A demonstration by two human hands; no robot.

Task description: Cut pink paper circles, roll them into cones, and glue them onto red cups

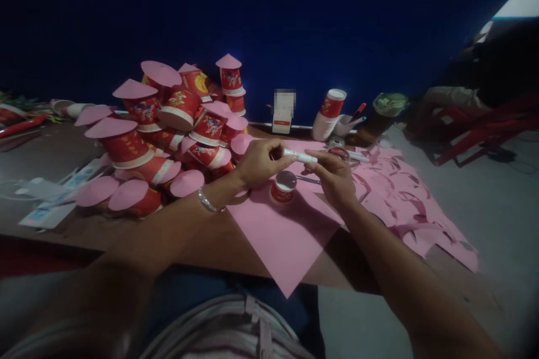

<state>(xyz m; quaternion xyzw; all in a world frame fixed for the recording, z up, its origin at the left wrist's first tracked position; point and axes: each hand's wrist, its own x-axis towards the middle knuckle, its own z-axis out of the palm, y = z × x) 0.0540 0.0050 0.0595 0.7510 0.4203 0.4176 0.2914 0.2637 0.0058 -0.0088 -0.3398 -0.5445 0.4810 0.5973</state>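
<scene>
A slim white pen-like tube (300, 156) is held level between my two hands, above the pink paper. My left hand (261, 163) pinches its left end, and the fingers of my right hand (334, 178) close on its right end. Just below the tube, a short red paper cup (283, 189) stands on a pink sheet of paper (286, 241), whose corner hangs over the table's front edge. A thin dark metal object (309, 180) lies beside the cup, partly behind my right hand; its kind is unclear.
At left, red paper cups with pink cone roofs (137, 142) are heaped high. Pink paper offcuts (404, 196) cover the right side. Behind stand a phone (283, 112), stacked cups (328, 117) and a drink container (385, 112). A power strip (59, 196) lies far left.
</scene>
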